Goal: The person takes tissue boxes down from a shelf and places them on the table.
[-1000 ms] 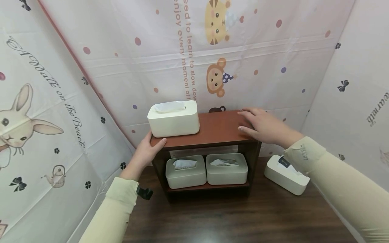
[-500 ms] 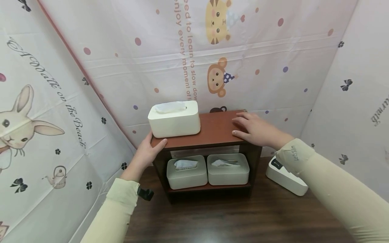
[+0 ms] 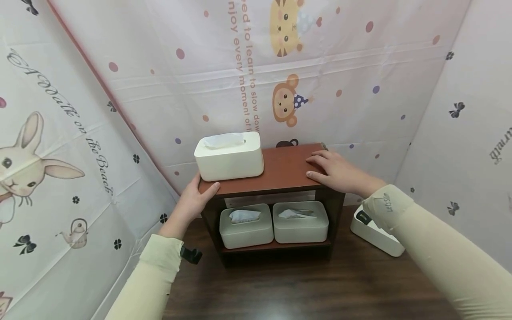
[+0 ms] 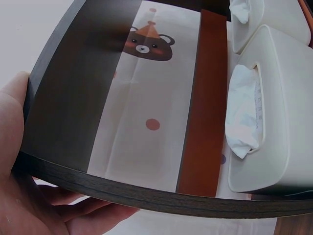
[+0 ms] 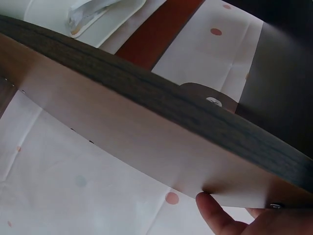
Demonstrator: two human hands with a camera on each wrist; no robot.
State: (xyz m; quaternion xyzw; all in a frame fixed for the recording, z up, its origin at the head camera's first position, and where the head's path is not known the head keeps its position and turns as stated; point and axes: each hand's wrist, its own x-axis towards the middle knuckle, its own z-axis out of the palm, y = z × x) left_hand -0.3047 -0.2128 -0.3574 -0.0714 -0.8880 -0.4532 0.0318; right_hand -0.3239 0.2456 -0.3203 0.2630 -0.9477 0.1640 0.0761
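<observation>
A small dark wooden shelf unit (image 3: 288, 173) with a reddish-brown top stands against the back wall. My left hand (image 3: 192, 202) grips its left end, thumb at the front edge of the top and fingers (image 4: 105, 215) along the outer side panel. Over the right end of the top lies my right hand (image 3: 336, 171). Its thumb and fingertips rest on the board, and one finger (image 5: 212, 210) shows behind the side panel in the right wrist view. A cream tissue box (image 3: 230, 162) sits on top, close to my left hand.
Two more tissue boxes, a left one (image 3: 246, 231) and a right one (image 3: 300, 226), stand side by side on the lower board. Another white tissue box (image 3: 376, 238) lies angled on the dark wood surface (image 3: 272, 289), right of the shelf. Printed cloth walls (image 3: 168, 98) close in.
My right hand has slid slightly left, further onto the shelf's top, and then stayed there. The left hand and the tissue boxes keep their places.
</observation>
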